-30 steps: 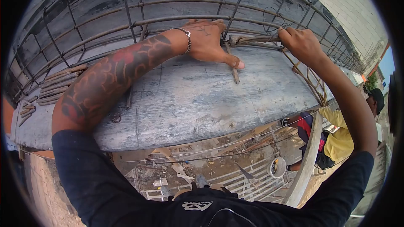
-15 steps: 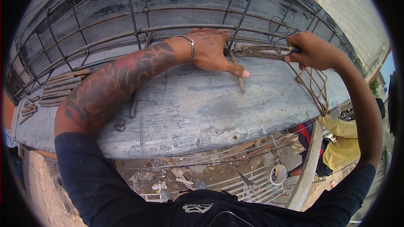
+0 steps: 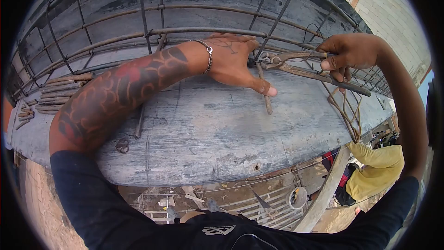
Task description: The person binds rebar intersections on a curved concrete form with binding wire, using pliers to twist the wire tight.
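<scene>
My left hand [image 3: 236, 62] reaches over the lower bars of the rebar cage [image 3: 185, 30], its thumb against a short rod [image 3: 267, 97] that lies across the grey board [image 3: 199, 120]. The rest of its fingers curl behind the bar, partly hidden. My right hand [image 3: 354, 55] is closed on one handle of the long-handled pincers [image 3: 296, 62]. Their handles are spread apart, the lower one passing below my fingers. The pincer jaws are close to the rod and a cage bar, beside my left fingers.
Short rods [image 3: 62, 93] lie in a pile at the left. Bent wire rods [image 3: 344, 111] stand at the board's right end. Below are a person in a yellow shirt [image 3: 377, 171], a wooden beam [image 3: 323, 194], a white bucket [image 3: 297, 198] and slats.
The pincer handles have opened apart, the lower one swinging down from my right fingers. The rod under my left thumb has tilted and shifted slightly down. The whole view has moved a little.
</scene>
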A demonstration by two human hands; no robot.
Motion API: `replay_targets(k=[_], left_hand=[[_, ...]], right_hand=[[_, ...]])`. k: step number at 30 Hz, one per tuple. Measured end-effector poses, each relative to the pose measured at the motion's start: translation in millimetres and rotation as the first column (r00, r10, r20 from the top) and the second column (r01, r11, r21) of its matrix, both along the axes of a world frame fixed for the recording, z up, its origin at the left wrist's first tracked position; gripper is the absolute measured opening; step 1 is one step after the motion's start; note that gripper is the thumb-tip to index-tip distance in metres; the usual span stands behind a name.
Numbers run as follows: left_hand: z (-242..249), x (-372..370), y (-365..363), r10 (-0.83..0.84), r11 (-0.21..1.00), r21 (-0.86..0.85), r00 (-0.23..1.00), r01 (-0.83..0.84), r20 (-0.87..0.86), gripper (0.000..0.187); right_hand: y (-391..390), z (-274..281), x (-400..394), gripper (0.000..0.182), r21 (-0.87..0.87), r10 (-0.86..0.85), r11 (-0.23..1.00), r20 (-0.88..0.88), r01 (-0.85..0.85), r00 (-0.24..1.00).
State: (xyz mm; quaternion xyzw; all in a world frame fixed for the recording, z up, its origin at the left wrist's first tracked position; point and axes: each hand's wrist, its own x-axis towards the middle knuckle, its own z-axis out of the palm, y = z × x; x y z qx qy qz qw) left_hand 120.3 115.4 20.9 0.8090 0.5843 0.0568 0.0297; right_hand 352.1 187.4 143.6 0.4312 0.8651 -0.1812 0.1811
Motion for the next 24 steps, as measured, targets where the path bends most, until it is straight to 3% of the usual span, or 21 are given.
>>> replay_targets(k=[3,5,6,7,9,13,16,18,19,21,23,24], left_hand=[[-1.5,-0.8,1.3,-0.003,1.000,-0.010,1.000,0.004,0.021,0.125],[-2.9,-1.0,2.8,-0.003,1.000,0.021,1.000,0.003,0.001,0.125],[-3.9,-0.9,2.6,-0.006,0.999,0.050,1.000,0.007,-0.029,0.126],[-5.8,-0.4,2.7,-0.007,0.999,0.040,1.000,0.007,-0.019,0.126],[-5.8,-0.6,3.2,0.012,0.998,0.059,0.999,-0.009,-0.034,0.126],[-6.3,-0.6,2.1,0.015,0.998,0.053,0.999,-0.014,-0.030,0.126],[-3.1,-0.5,3.4,-0.010,0.995,0.096,0.999,0.014,-0.032,0.126],[-0.2,1.1,0.4,0.005,0.999,0.040,1.000,-0.004,-0.025,0.125],[0.0,1.3,0.2,-0.003,0.999,0.038,1.000,0.004,-0.026,0.125],[3.0,2.2,2.1,-0.002,1.000,-0.023,1.000,0.002,0.003,0.126],[-4.6,1.4,3.6,-0.012,1.000,0.018,1.000,0.012,0.011,0.126],[-5.7,0.8,2.9,-0.010,0.998,0.063,1.000,0.009,0.016,0.127]], right_hand=[[7.8,-0.4,-0.1,0.040,0.027,0.100,0.995,0.026,-0.100,0.995],[9.3,-2.0,2.7,0.030,0.078,0.309,0.945,0.105,-0.317,0.945],[0.1,-4.0,-0.9,0.028,0.125,0.233,0.961,0.110,-0.246,0.966],[-6.8,-7.6,-2.5,0.028,0.113,0.233,0.963,0.117,-0.246,0.965],[-14.8,-12.4,-5.4,0.025,0.284,0.277,0.905,0.177,-0.318,0.945],[-17.0,-22.8,-8.3,0.017,0.273,0.219,0.920,0.234,-0.280,0.947],[-22.8,-36.3,-2.6,0.010,0.317,0.140,0.932,0.133,-0.176,0.981],[-23.8,-50.1,1.6,0.013,0.664,0.274,0.595,0.362,-0.453,0.891],[-26.1,-58.7,4.7,0.013,0.664,0.268,0.599,0.360,-0.447,0.894],[-34.1,-71.9,12.1,0.020,0.785,0.184,0.343,0.482,-0.516,0.856],[-34.8,-72.7,15.1,0.025,0.783,0.137,0.332,0.512,-0.527,0.848],[-33.1,-74.9,17.3,0.025,0.792,0.158,0.254,0.532,-0.555,0.832]])
